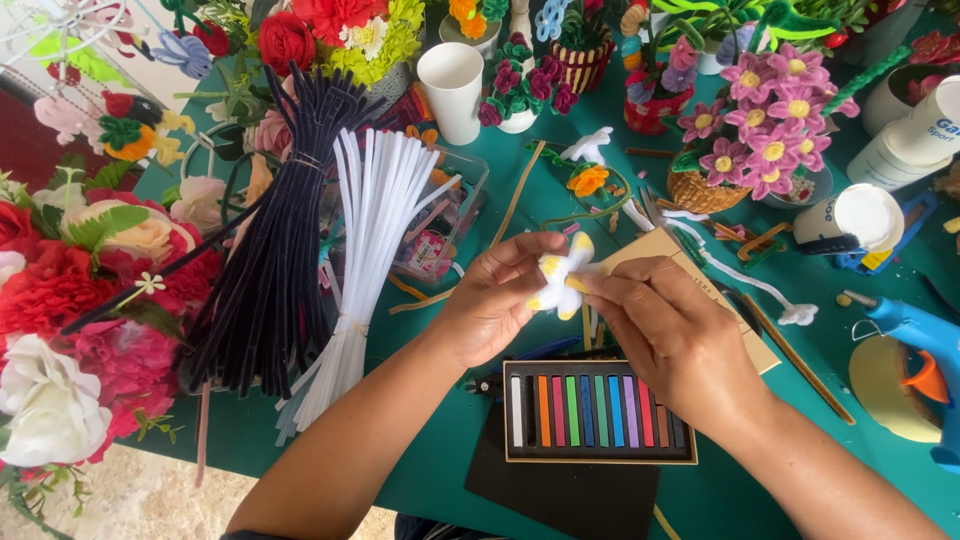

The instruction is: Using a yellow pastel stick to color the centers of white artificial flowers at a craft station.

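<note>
My left hand (492, 300) pinches a small white pipe-cleaner flower (560, 272) tinged with yellow, held above the green table (420, 470). Pressed against the flower from the right, my right hand (668, 335) grips a short yellow-orange pastel stick (578, 285) at its fingertips. Just below both hands lies an open box of coloured pastel sticks (598, 411) on a black sheet (560, 495). A tan cardboard piece (655, 248) sits under the hands.
Bundles of black (275, 270) and white pipe cleaners (365, 260) lie to the left beside red and white fabric flowers (70, 300). A white cup (452, 90), small flower pots (760, 130), a blue glue gun (925, 350), a tape roll (885, 385) and white bottles (900, 140) surround the work area.
</note>
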